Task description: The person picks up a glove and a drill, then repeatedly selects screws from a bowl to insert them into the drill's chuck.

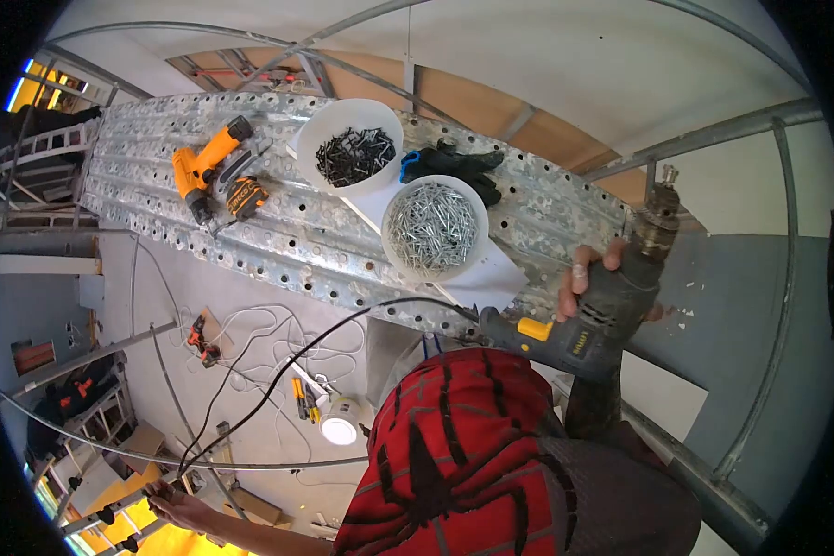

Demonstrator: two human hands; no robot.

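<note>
My right hand [586,276] grips the front body of a dark corded power drill [588,324] with a yellow trigger. Its chuck points up and away, with a short bit in the tip. A black cable [315,345] runs from the drill's handle down to the lower left. Near the cable's far end, beside a scaffold rail, my left hand [178,510] is stretched out with its fingers curled. What the fingers hold is too small to make out. On the metal platform are a bucket of silver screws [433,230] and a bucket of black screws [354,153].
The perforated platform [296,222] carries an orange cordless screwdriver [208,167], a tape measure [246,196] and a black glove [463,165]. Scaffold tubes [783,204] surround me. Below, the floor has a coiled white cable [278,324], a white bucket [340,424] and hand tools [306,398].
</note>
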